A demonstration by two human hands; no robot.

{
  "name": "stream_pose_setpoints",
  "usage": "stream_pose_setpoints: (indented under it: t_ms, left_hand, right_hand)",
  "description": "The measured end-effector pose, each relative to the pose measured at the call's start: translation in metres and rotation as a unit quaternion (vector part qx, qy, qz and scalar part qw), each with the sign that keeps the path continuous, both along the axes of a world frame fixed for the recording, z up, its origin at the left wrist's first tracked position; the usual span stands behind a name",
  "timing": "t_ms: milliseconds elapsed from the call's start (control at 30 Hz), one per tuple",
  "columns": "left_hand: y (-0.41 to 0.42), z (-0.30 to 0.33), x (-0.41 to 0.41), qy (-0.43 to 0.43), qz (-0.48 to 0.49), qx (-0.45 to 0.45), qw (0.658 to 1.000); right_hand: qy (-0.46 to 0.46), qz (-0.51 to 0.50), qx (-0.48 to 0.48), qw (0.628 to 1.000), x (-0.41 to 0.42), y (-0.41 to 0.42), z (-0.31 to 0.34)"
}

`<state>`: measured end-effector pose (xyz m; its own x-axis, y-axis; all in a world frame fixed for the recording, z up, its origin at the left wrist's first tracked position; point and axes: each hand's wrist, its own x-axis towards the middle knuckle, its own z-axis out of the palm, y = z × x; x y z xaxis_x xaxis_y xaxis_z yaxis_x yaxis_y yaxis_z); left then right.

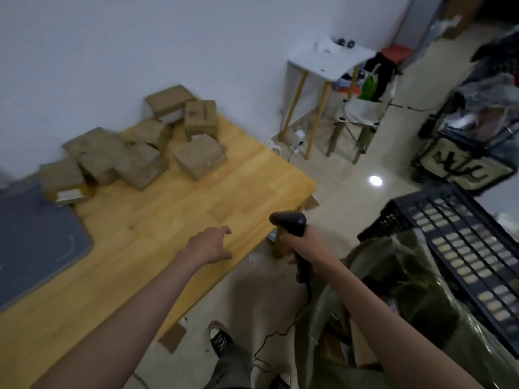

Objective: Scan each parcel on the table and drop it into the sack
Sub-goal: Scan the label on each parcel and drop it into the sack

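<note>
Presently, item by item:

Left hand (209, 244): hovers over the bare near half of the pale wooden desk (157, 220), fingers loose and spread, grip holding nothing. Risk: the reach to the parcels is long; a hurried grab could knock the pile against the wall or tip a box off the desk's right edge.

Right hand (302, 245): grip wrapped round the handle of the black pistol-shaped barcode scanner (289, 221), held just off the desk's right corner. Risk: its thin black cable (269, 349) trails to the floor beside the person's dark shoe (220, 339); a step could snag it and jerk the scanner.

Brown cardboard parcels (140, 144): a loose heap at the far side of the desk, against the white wall, some leaning on others. The nearest lone box (200, 157) lies apart from the rest. Risk: labels are blurred or turned away, so a scan may miss unless each is turned; pulling a lower box may bring the others down.

Olive-green plastic sack (398, 290): slumped on the floor at the right, beside the black slatted plastic crate (449, 242). Whether its mouth gapes cannot be told; a limp mouth could let a dropped parcel slide to the floor.

Grey mat (36, 240): at the desk's left end.
</note>
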<state>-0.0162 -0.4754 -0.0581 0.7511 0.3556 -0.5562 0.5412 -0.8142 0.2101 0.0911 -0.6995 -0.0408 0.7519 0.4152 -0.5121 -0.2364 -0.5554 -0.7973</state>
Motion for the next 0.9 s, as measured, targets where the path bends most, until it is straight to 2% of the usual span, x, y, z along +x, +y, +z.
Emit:
stream_pose_setpoints:
  t_ms: [433, 900]
  left_hand:
    - [0.146, 0.031, -0.008, -0.019, 0.100, 0.008, 0.995]
    - [0.218, 0.017, 0.016, -0.021, 0.172, -0.057, 0.983]
  right_hand:
    - [-0.026, 0.072, 0.041, 0.996, 0.031, 0.164, 0.033]
    - [-0.011, 0.075, 0.069, 0.995, 0.080, 0.262, 0.023]
